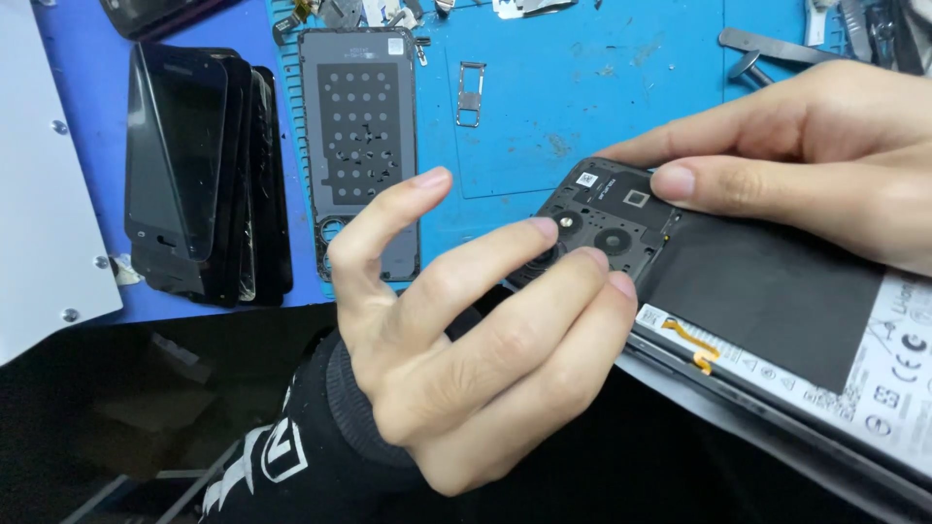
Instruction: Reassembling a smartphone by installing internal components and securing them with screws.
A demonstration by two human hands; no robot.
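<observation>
Blue covers most of the worktop [602, 87], a soft mat with scuffs on it, and a pale grey board [44, 194] lies along its left edge. Biggest of all is the opened phone [767, 291], with its back off, which sticks out over the front edge near the right corner, and I can see its dark battery sheet and a white label. My right hand [815, 146] rests on the far side of the phone, with the fingers held close together and one fingertip pressing on the black camera cover [607, 218] at the phone's top end. My left hand [476, 330] comes up from the front edge in a black sleeve, its fingers spread apart, and two fingertips touch the round lens holes on that cover. It does not pinch anything. Near the left edge stands a pile of black phone screens [204, 170], leaning on each other. Just beside them lies a grey back cover [357, 146] with rows of little dots. A small metal card tray [471, 94] lies in the middle near the far edge. Metal tweezers [777, 47] lie in the far right corner.
</observation>
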